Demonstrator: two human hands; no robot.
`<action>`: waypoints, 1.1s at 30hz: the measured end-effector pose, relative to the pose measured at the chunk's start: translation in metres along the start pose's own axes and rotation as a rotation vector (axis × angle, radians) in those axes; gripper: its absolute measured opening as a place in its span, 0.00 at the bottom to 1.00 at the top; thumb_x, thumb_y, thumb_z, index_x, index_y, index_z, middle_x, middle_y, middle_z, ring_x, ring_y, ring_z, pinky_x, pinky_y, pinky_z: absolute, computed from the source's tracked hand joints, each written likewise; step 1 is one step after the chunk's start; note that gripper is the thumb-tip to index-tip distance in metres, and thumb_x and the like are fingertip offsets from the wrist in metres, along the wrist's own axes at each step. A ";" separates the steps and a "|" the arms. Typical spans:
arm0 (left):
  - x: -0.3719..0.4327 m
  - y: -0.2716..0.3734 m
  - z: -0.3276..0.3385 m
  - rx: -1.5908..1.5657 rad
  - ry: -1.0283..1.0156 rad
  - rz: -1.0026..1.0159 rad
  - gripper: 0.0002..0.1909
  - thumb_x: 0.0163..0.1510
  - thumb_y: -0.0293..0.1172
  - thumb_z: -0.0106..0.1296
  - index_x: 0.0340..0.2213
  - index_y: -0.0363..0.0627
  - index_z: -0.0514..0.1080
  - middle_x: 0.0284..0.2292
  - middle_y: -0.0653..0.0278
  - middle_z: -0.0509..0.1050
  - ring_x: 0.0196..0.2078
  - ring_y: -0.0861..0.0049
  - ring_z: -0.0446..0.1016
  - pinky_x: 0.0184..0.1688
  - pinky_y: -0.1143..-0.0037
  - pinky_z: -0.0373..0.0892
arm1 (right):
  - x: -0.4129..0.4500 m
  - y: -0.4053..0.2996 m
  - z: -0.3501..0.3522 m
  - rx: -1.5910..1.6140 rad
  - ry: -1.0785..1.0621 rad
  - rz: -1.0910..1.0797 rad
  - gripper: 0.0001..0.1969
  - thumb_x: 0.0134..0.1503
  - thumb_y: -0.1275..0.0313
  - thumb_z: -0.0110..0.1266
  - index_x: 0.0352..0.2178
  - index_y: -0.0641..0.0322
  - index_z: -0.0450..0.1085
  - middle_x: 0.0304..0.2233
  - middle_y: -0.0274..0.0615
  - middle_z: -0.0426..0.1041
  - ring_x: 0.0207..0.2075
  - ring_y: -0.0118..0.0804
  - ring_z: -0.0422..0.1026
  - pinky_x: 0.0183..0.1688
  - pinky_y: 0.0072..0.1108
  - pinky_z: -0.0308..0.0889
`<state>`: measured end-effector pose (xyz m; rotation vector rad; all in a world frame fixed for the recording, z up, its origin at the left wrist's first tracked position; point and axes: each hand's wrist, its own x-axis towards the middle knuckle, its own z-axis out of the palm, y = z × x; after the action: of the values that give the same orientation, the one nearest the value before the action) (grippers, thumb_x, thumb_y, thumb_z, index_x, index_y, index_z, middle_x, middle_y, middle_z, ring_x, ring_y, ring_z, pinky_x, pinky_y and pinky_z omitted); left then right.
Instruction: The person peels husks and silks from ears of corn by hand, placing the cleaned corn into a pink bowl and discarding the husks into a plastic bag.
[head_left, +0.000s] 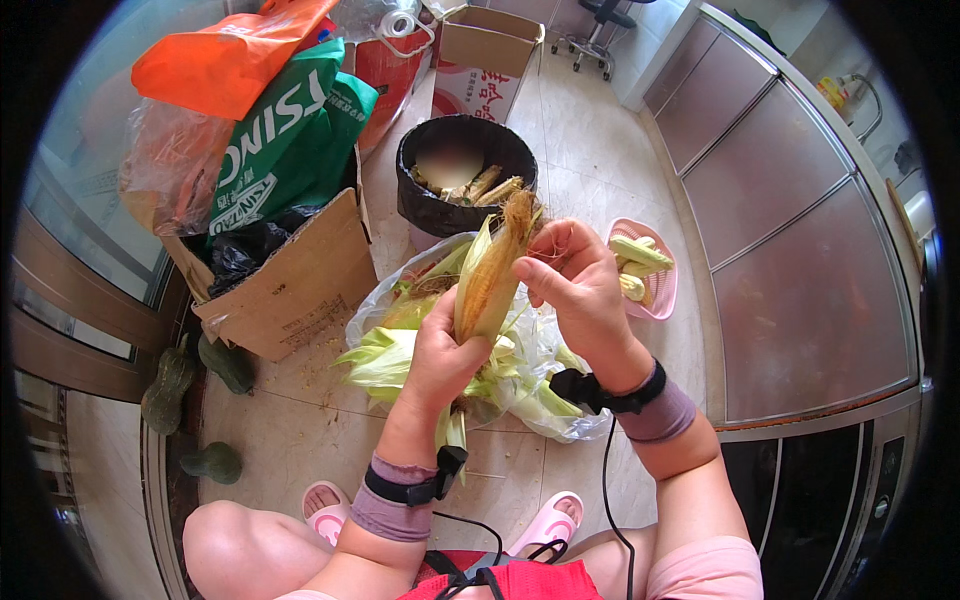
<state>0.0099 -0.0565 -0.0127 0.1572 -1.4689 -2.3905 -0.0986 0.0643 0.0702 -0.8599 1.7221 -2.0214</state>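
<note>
An ear of corn (486, 296), partly husked, points up and away from me. Pale green husk still covers its sides, and brown silk (517, 214) bunches at the tip. My left hand (450, 352) grips its lower part. Beside the tip, my right hand (574, 277) has curled fingers, its thumb near the cob. Thin reddish silk strands cross those fingers; whether they are gripped is unclear. Below both hands, a clear plastic bag (585, 427) lies spread on the floor with green husks (382, 356) in and on it, partly hidden by my arms.
Beyond the ear stands a black-lined bin (427, 217) holding corn scraps. A pink basket (664, 304) with peeled ears is at right, near the cabinets (810, 300). At left are a cardboard box (300, 292) of bags and several green squashes (225, 364). Cables hang from my wrist straps.
</note>
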 end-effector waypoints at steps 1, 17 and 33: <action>0.000 -0.001 0.000 0.009 0.002 -0.010 0.28 0.43 0.19 0.46 0.51 0.36 0.66 0.41 0.67 0.71 0.41 0.83 0.69 0.44 0.80 0.67 | 0.000 0.000 0.000 0.000 0.001 0.001 0.09 0.53 0.76 0.61 0.34 0.64 0.67 0.29 0.31 0.71 0.27 0.17 0.68 0.26 0.11 0.64; 0.002 0.002 -0.002 -0.150 0.016 -0.034 0.29 0.42 0.21 0.47 0.50 0.38 0.65 0.40 0.68 0.71 0.40 0.82 0.71 0.42 0.81 0.67 | -0.004 0.013 0.000 0.592 0.041 0.266 0.07 0.61 0.74 0.47 0.41 0.62 0.66 0.43 0.44 0.73 0.42 0.34 0.74 0.46 0.29 0.71; 0.006 0.013 -0.040 -0.575 0.335 0.142 0.32 0.49 0.59 0.55 0.46 0.47 0.66 0.41 0.65 0.72 0.44 0.71 0.71 0.52 0.65 0.68 | -0.024 0.039 -0.013 -0.382 -0.081 0.075 0.03 0.56 0.75 0.45 0.28 0.62 0.62 0.18 0.31 0.61 0.21 0.25 0.59 0.25 0.20 0.57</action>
<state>0.0178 -0.0980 -0.0191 0.2825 -0.5959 -2.4138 -0.0935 0.0806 0.0256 -0.9586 2.0961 -1.6102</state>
